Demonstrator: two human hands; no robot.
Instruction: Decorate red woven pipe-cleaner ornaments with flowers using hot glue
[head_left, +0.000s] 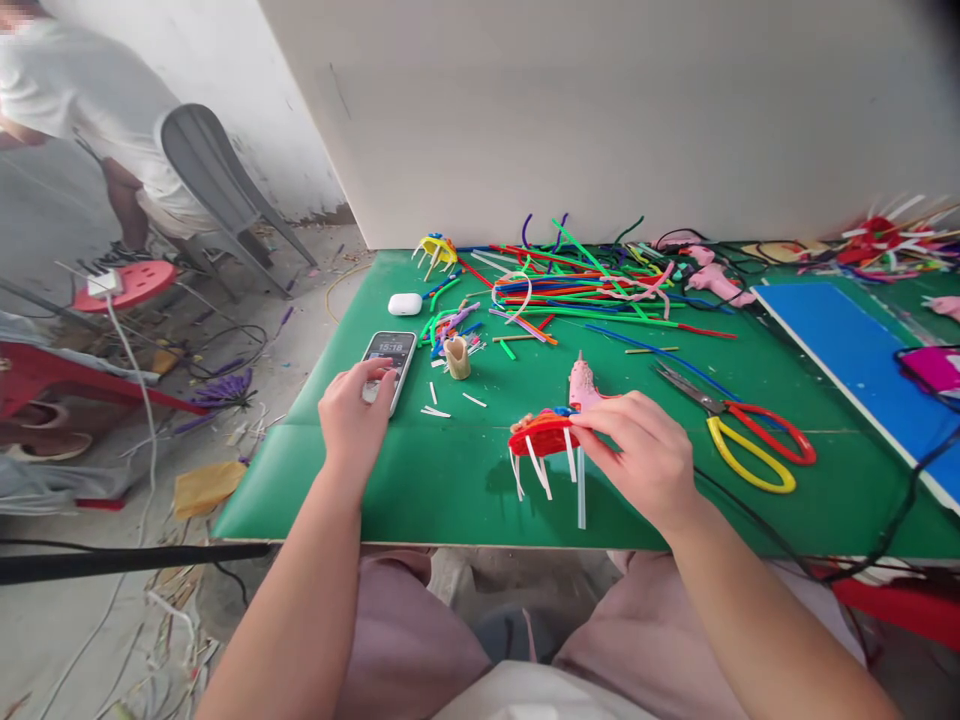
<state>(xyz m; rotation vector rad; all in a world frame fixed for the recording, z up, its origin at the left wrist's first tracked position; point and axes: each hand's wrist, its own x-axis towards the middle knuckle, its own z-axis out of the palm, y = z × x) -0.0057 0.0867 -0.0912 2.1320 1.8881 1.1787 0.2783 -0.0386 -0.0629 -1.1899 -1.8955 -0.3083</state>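
Note:
My left hand [358,405] is over a smartphone [403,352] with a lit screen lying on the green table. Its fingers are bent and apart, near or touching the glass; they do not grip the phone. Between thumb and fingertips, my right hand [645,450] pinches the edge of a red pipe-cleaner figure [541,440] with white strips hanging from it like legs. This piece is held just above the tabletop. Directly behind it lies a pink hot glue gun [583,384], partly covered by my right hand. A similar yellow figure [436,254] stands at the back left.
Scissors [724,408] with red and yellow handles lie to the right, near a blue board [862,370]. Colourful pipe cleaners [585,290] are heaped at the back. A small tan cup [456,358] and a white earbud case [405,304] are nearby. A person [97,110] is at far left.

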